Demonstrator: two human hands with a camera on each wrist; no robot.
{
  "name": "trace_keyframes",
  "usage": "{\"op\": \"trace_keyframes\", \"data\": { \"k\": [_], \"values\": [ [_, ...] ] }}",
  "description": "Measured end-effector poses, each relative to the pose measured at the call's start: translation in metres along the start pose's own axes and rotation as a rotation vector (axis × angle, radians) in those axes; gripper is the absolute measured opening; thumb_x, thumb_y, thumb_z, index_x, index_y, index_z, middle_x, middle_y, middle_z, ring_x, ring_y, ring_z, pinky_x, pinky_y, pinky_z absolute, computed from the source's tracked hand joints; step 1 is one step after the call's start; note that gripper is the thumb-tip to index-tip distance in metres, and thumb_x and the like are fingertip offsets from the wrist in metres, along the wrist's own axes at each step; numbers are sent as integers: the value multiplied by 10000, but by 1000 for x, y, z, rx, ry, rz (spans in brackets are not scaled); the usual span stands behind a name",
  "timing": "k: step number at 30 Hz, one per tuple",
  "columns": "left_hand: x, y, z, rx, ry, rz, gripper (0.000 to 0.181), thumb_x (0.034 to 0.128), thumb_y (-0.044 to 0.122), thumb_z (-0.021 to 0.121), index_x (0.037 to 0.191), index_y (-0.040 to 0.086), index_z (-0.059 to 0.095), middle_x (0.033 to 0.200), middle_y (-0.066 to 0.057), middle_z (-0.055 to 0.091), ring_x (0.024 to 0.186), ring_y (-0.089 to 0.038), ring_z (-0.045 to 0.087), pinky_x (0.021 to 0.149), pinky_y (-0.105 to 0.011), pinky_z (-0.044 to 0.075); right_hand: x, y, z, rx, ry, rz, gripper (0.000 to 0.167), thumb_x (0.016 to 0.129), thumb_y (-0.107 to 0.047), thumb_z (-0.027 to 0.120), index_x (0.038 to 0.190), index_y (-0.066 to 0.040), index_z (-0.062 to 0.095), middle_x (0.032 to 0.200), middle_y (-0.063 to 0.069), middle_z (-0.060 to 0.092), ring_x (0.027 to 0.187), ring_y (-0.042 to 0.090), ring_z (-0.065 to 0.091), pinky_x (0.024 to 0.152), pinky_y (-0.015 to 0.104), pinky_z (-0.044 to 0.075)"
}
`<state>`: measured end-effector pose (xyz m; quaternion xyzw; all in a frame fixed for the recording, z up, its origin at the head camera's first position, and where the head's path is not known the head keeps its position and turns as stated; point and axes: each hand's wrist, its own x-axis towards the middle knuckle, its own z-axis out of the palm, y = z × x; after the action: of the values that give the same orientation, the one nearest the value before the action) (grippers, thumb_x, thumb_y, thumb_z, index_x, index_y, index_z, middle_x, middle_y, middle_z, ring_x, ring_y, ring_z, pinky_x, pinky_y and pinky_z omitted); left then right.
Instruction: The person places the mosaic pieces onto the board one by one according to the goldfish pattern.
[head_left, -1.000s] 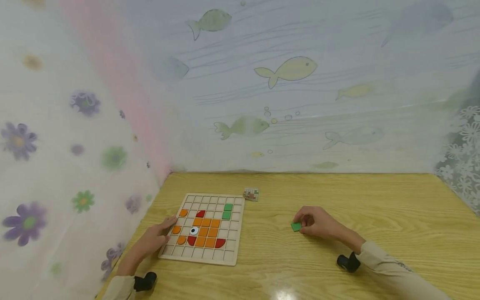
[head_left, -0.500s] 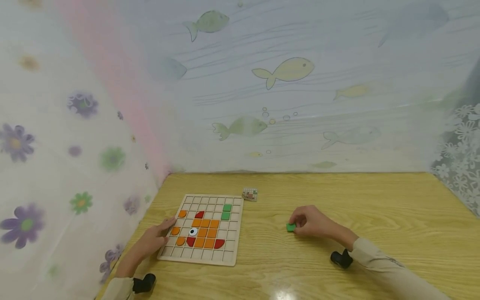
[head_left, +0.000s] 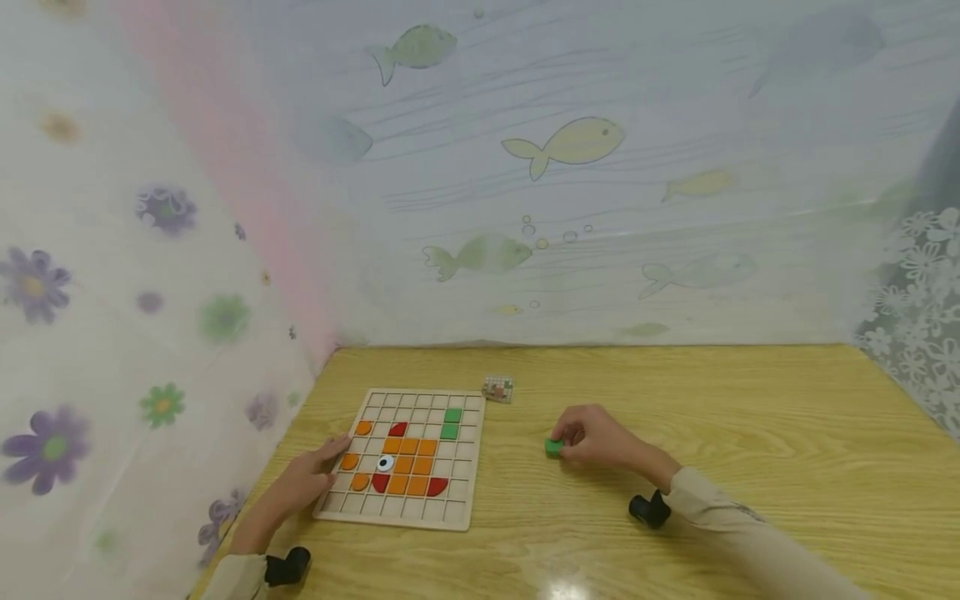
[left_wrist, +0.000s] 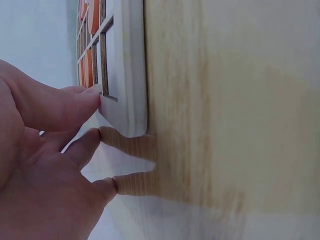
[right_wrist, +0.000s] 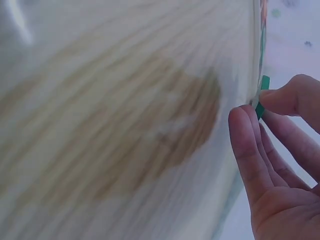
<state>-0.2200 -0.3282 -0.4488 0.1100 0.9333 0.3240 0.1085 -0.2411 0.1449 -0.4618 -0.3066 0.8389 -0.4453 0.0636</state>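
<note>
A wooden grid board (head_left: 459, 504) lies at the left on the table, bearing orange squares (head_left: 406, 465), red rounded pieces (head_left: 437, 487), orange discs (head_left: 360, 482), a round eye piece (head_left: 386, 463) and two green squares (head_left: 450, 431). My left hand (head_left: 303, 481) rests against the board's left edge; in the left wrist view its thumb (left_wrist: 75, 107) touches the board's frame and other fingertips meet the tabletop. To the right of the board, my right hand (head_left: 600, 437) pinches a green square tile (head_left: 553, 448) between thumb and fingers, just over the table.
A small picture card (head_left: 498, 388) lies by the board's far right corner. The wooden table (head_left: 675, 383) ends at a fish-printed curtain (head_left: 570, 250) behind and a flowered one (head_left: 150, 333) at the left. Black wrist cameras (head_left: 649, 509) sit at both cuffs.
My right hand has moved left, carrying the green tile toward the board. The left hand keeps its place at the board's edge, and the view has shifted slightly.
</note>
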Motion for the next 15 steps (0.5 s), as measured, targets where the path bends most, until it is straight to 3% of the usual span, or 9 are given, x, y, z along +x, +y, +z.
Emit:
{"op": "trace_keyframes", "data": {
  "k": [15],
  "values": [
    [3,-6,1,-17,13,9,602,860,-60,490,1443,-21,344,1485,-257,256,1374,-446,162,1062,-608,196,42,-15,23,4,9,-7,96,821,-22,665,905,-52,703,879,24,642,744,124,615,671,250,523]
  ]
}}
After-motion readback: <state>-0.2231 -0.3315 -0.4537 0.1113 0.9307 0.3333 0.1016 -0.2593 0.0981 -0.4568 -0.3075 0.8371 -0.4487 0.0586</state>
